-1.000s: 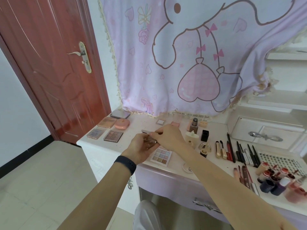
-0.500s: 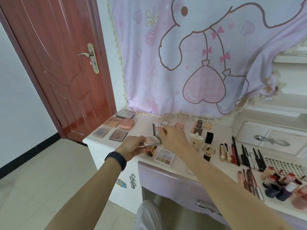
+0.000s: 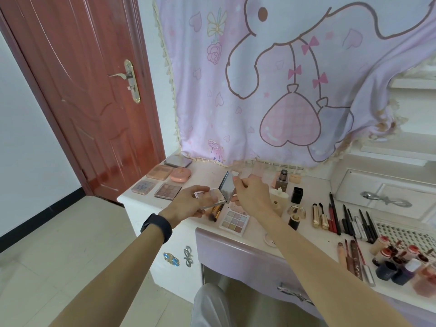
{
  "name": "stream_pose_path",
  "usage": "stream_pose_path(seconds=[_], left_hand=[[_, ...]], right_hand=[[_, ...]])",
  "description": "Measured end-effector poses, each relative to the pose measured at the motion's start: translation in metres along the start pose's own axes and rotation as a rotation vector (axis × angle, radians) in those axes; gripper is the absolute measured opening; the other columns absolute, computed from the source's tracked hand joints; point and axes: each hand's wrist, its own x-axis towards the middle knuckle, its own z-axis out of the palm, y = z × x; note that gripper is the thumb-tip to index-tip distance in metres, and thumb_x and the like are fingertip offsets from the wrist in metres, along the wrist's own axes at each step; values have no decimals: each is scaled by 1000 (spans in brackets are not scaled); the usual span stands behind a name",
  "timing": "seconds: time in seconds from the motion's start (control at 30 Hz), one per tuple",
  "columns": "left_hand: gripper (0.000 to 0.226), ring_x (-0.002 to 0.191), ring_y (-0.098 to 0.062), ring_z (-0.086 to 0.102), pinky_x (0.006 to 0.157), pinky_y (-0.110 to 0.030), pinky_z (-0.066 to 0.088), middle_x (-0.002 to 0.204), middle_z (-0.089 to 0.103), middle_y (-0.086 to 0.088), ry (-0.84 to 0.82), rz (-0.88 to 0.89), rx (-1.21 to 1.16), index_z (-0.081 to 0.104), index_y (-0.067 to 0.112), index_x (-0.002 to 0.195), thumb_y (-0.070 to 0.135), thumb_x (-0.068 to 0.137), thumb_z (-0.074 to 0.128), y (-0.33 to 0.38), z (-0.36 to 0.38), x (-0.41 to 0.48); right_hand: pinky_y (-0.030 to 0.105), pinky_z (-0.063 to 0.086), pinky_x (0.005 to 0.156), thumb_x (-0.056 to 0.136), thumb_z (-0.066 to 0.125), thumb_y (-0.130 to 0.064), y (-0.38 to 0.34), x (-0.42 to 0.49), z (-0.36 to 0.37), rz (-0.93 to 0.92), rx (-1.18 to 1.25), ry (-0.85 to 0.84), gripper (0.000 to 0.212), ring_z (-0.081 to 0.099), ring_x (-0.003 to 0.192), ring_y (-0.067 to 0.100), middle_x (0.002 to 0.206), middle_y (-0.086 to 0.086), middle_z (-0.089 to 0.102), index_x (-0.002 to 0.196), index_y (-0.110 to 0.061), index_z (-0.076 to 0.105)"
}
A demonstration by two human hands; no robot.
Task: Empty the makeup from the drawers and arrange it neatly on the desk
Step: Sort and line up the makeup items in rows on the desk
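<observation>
My left hand (image 3: 188,205) holds the base of a small silver compact (image 3: 215,197) above the desk (image 3: 207,175), near its left half. My right hand (image 3: 252,194) pinches the compact's mirrored lid (image 3: 227,186), which stands raised and open. A makeup brush (image 3: 215,212) lies just under the compact. A pastel eyeshadow palette (image 3: 234,220) lies flat below my right wrist. Other palettes (image 3: 167,191) and a pink round case (image 3: 180,174) sit at the desk's left end.
Pencils and lipstick tubes (image 3: 342,218) lie in a row to the right, with small bottles and pots (image 3: 401,263) at the front right. A perfume bottle (image 3: 282,182) and a black tube (image 3: 296,194) stand mid-desk. A closed drawer (image 3: 247,263) sits below; a red door (image 3: 94,102) is at the left.
The compact was shut between both hands one second ago. My right hand has lifted its lid, and the lid now stands open wider than half a second ago.
</observation>
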Motion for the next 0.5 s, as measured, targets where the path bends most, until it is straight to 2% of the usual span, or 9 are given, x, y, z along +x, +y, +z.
stream_pose_path(seconds=[0.13,0.33,0.5], left_hand=[[43,68,-19,62,61,-26,54,94,64,-9,67,67,74,64,17,119,32,83,81,1,1,5],[48,70,-18,65,57,-24,53,116,61,-12,100,65,112,59,12,120,36,84,79,-6,-1,10],[52,72,-20,61,61,-25,54,122,59,-15,37,42,2,55,17,126,15,81,82,-6,-3,9]], right_hand=[[47,60,77,103,49,-41,0,3,2,-17,26,3,52,73,67,21,61,-1,72,69,-7,68],[46,61,77,103,50,-41,1,6,2,10,53,-7,49,74,66,19,61,-4,71,71,-8,70],[45,61,76,103,50,-41,1,6,4,14,55,-14,49,74,64,16,61,-4,71,75,-7,70]])
